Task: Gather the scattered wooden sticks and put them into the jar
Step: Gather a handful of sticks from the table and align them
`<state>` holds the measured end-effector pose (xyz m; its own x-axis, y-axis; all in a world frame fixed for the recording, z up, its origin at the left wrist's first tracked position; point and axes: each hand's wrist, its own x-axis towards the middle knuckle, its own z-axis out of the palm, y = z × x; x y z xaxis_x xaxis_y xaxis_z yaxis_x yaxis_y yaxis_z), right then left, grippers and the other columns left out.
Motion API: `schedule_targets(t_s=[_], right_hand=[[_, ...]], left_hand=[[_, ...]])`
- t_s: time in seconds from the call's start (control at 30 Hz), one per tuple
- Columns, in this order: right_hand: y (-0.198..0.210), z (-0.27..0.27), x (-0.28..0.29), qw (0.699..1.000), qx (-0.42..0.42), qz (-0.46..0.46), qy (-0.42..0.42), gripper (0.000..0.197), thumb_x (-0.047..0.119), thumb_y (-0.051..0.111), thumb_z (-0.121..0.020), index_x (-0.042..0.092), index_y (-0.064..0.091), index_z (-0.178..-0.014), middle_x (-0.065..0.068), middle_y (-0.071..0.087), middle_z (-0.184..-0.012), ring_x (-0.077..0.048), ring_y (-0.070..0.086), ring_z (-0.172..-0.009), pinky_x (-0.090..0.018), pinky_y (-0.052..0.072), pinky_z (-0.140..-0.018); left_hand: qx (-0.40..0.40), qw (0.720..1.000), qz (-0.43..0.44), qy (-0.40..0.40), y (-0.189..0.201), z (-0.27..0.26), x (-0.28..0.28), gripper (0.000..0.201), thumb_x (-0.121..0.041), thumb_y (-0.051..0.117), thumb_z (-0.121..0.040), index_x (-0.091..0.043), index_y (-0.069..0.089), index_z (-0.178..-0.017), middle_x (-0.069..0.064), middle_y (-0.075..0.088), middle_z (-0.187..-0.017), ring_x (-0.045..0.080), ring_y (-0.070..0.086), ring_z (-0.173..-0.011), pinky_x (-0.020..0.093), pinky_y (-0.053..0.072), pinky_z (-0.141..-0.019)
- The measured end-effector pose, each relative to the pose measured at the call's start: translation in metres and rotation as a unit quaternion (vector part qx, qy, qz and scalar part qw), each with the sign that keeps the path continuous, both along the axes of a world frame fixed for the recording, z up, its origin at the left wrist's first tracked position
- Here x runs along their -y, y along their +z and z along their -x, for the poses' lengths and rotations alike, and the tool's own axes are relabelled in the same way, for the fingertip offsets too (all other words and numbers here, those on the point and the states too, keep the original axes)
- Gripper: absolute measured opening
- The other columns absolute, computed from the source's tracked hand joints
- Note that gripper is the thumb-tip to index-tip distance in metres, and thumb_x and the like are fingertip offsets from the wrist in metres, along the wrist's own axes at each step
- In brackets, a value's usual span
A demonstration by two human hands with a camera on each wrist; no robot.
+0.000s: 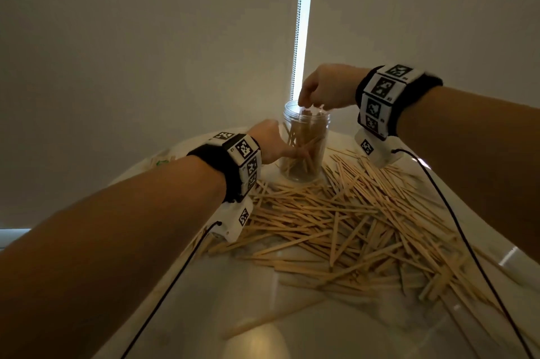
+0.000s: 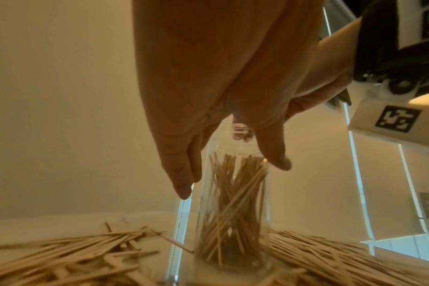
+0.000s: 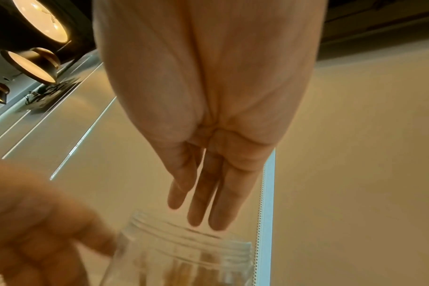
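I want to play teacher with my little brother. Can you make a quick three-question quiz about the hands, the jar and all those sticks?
1. True or false: the clear plastic jar stands upright on the white table and already has wooden sticks inside.
2. Which hand is above the jar's mouth? A) the left hand B) the right hand C) neither
3. Fill in the blank: most of the scattered wooden sticks lie in a pile on the ____.

Key: 1. True. 2. B, the right hand, fingers straight and pointing down at the opening; the left hand is at the jar's side. 3. Table.
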<state>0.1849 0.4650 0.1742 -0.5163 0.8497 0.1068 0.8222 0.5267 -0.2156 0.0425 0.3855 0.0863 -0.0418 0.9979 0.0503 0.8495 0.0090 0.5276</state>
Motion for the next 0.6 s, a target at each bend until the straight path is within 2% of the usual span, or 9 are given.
schedule_targets(t_s=[0.07, 0.13, 0.2, 0.23, 0.3, 0.37, 0.47, 0.53, 0.6], right_hand=[[0.002, -0.011, 0.021, 0.997, -0.031, -0.074, -0.001, 0.024, 0.015, 0.056, -0.095, 0.024, 0.077, -0.104, 0.011, 0.07, -0.103, -0.008, 0.062, -0.095, -0.025, 0.045, -0.082], [-0.002, -0.025, 0.05, 0.991, -0.098, -0.087, 0.003, 0.019, 0.018, 0.059, -0.097, 0.019, 0.075, -0.105, 0.008, 0.068, -0.099, -0.01, 0.061, -0.092, -0.024, 0.044, -0.078], [-0.014, -0.039, 0.086, 0.992, -0.119, -0.034, 0.014, 0.014, 0.023, 0.062, -0.097, 0.016, 0.073, -0.103, 0.004, 0.069, -0.092, -0.009, 0.063, -0.079, -0.02, 0.046, -0.069], [-0.022, -0.046, 0.105, 0.996, -0.087, 0.002, 0.019, 0.014, 0.025, 0.063, -0.096, 0.016, 0.072, -0.101, 0.001, 0.07, -0.088, -0.008, 0.063, -0.074, -0.021, 0.048, -0.066], [-0.041, -0.058, 0.136, 0.996, 0.023, 0.084, 0.016, 0.019, 0.034, 0.068, -0.093, 0.017, 0.073, -0.101, -0.002, 0.073, -0.091, -0.012, 0.066, -0.076, -0.027, 0.055, -0.074], [-0.064, -0.066, 0.159, 0.979, 0.146, 0.141, -0.006, 0.041, 0.051, 0.071, -0.086, 0.018, 0.072, -0.111, -0.002, 0.073, -0.103, -0.017, 0.068, -0.091, -0.033, 0.055, -0.086], [-0.094, -0.08, 0.187, 0.943, 0.296, 0.149, -0.032, 0.074, 0.067, 0.073, -0.075, 0.013, 0.064, -0.125, -0.003, 0.067, -0.12, -0.024, 0.063, -0.109, -0.033, 0.049, -0.086], [-0.111, -0.086, 0.195, 0.939, 0.31, 0.149, -0.025, 0.069, 0.064, 0.076, -0.073, 0.015, 0.065, -0.121, -0.002, 0.067, -0.113, -0.023, 0.063, -0.103, -0.034, 0.053, -0.087], [-0.119, -0.086, 0.201, 0.951, 0.28, 0.128, -0.013, 0.055, 0.054, 0.075, -0.078, 0.016, 0.066, -0.116, -0.002, 0.065, -0.106, -0.022, 0.061, -0.096, -0.034, 0.054, -0.082]], left_hand=[[-0.001, 1.0, 0.019, -0.019, -0.001, -0.003, 0.032, 0.073, -0.052, 0.077, -0.079, -0.008, 0.056, -0.134, 0.007, 0.065, -0.126, 0.02, 0.061, -0.11, 0.037, 0.05, -0.098], [-0.014, 0.998, 0.034, -0.043, -0.006, -0.007, 0.068, 0.048, -0.05, 0.077, -0.081, -0.016, 0.07, -0.113, -0.001, 0.071, -0.105, 0.014, 0.065, -0.098, 0.034, 0.052, -0.091], [-0.047, 0.994, 0.075, -0.07, -0.013, -0.011, 0.103, 0.038, -0.053, 0.076, -0.08, -0.021, 0.072, -0.099, -0.006, 0.07, -0.092, 0.01, 0.063, -0.086, 0.029, 0.053, -0.081], [-0.067, 0.988, 0.11, -0.088, -0.017, -0.014, 0.121, 0.038, -0.055, 0.076, -0.079, -0.022, 0.072, -0.097, -0.007, 0.07, -0.089, 0.009, 0.062, -0.081, 0.027, 0.052, -0.075], [-0.111, 0.97, 0.181, -0.117, -0.028, -0.02, 0.15, 0.04, -0.056, 0.077, -0.077, -0.023, 0.072, -0.098, -0.007, 0.07, -0.087, 0.008, 0.06, -0.076, 0.025, 0.049, -0.067], [-0.155, 0.958, 0.21, -0.117, -0.039, -0.024, 0.169, 0.041, -0.055, 0.079, -0.076, -0.025, 0.071, -0.103, -0.006, 0.07, -0.096, 0.011, 0.061, -0.085, 0.027, 0.05, -0.073], [-0.207, 0.958, 0.16, -0.115, -0.045, -0.03, 0.19, 0.028, -0.04, 0.076, -0.084, -0.022, 0.073, -0.105, -0.002, 0.072, -0.106, 0.018, 0.064, -0.098, 0.028, 0.05, -0.079], [-0.227, 0.959, 0.129, -0.113, -0.046, -0.035, 0.199, 0.021, -0.031, 0.069, -0.091, -0.016, 0.074, -0.105, 0.003, 0.072, -0.106, 0.021, 0.066, -0.098, 0.03, 0.052, -0.081], [-0.246, 0.956, 0.122, -0.1, -0.047, -0.039, 0.206, 0.019, -0.027, 0.061, -0.094, -0.01, 0.069, -0.098, 0.007, 0.07, -0.096, 0.026, 0.065, -0.093, 0.034, 0.055, -0.081]])
